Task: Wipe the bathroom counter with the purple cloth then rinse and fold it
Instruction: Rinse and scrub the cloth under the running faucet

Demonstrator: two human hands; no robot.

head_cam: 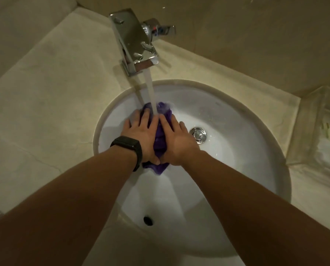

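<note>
The purple cloth (160,135) is bunched up and pressed between my two palms over the white round sink (246,150). My left hand (143,135), with a black watch on its wrist, lies against the cloth's left side. My right hand (176,139) presses on its right side. Cloth ends stick out above my fingertips and below my wrists. Water runs from the chrome faucet (135,41) in a stream (149,87) that lands on the cloth's top end between my fingers.
The beige stone counter (51,96) surrounds the sink. A chrome drain stopper (198,134) sits right of my hands, and an overflow hole (148,220) is near the front. A clear tray with items (325,131) stands on the counter at right. Walls close in behind.
</note>
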